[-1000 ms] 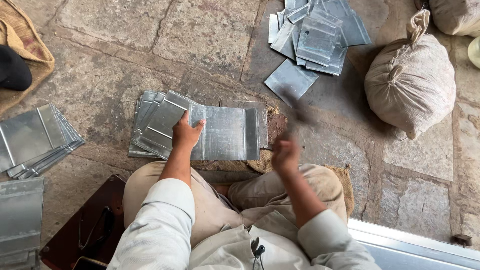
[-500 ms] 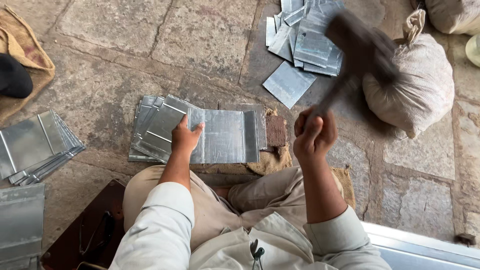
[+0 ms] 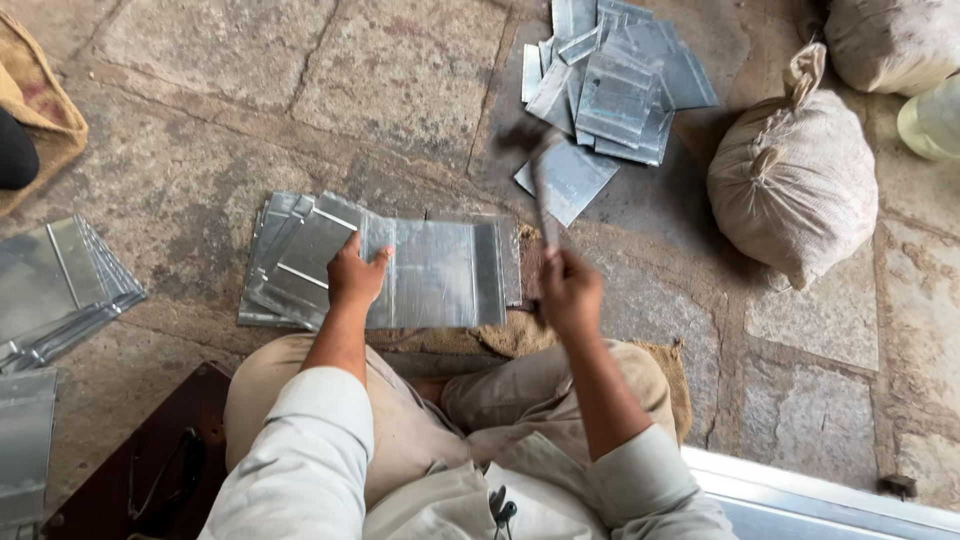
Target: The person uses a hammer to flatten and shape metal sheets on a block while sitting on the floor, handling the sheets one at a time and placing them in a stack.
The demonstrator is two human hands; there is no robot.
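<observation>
I sit on a stone floor with a flat metal sheet [image 3: 440, 275] in front of my knees. My left hand [image 3: 355, 275] presses down on the sheet's left part, over a fanned stack of similar sheets [image 3: 285, 265]. My right hand [image 3: 568, 292] grips a hammer [image 3: 540, 180] by its handle. The hammer is blurred, its head lifted above the sheet's right edge.
A heap of cut metal sheets [image 3: 615, 80] lies ahead on the floor. A tied cloth sack [image 3: 795, 180] stands at the right, another sack [image 3: 890, 40] behind it. More sheets [image 3: 60, 285] are stacked at the left. A burlap pad [image 3: 520, 335] lies under the work.
The hammer swung up high to the right, then came back down toward the sheet's right edge. My left hand stayed pressed on the sheet.
</observation>
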